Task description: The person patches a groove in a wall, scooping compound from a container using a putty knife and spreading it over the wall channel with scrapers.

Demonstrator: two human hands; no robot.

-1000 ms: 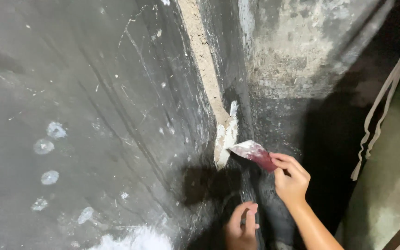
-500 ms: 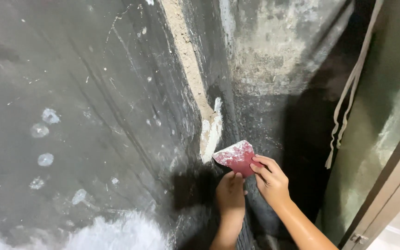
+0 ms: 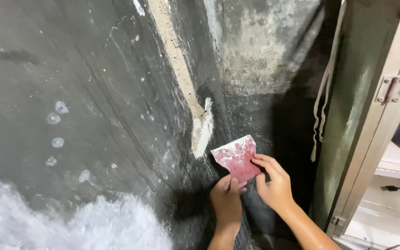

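Both my hands hold a red flat scraper (image 3: 236, 156) smeared with white filler along its top edge. My left hand (image 3: 227, 199) grips its lower edge from below with the fingers closed on it. My right hand (image 3: 274, 183) pinches the scraper's right side. The blade sits just right of a patch of white filler (image 3: 203, 129) at the bottom of a tan strip (image 3: 174, 55) that runs down the corner of a dark grey wall (image 3: 93, 92).
A white patch (image 3: 70, 222) covers the wall's lower left, with small white dabs (image 3: 56, 125) above it. A white cord (image 3: 325, 92) hangs at the right beside a metal door frame (image 3: 385, 115) with a hinge (image 3: 392, 88).
The view has shifted right and the door frame has come into sight. My left hand rose from below and took hold of the scraper's lower edge; the scraper turned flatter toward me.
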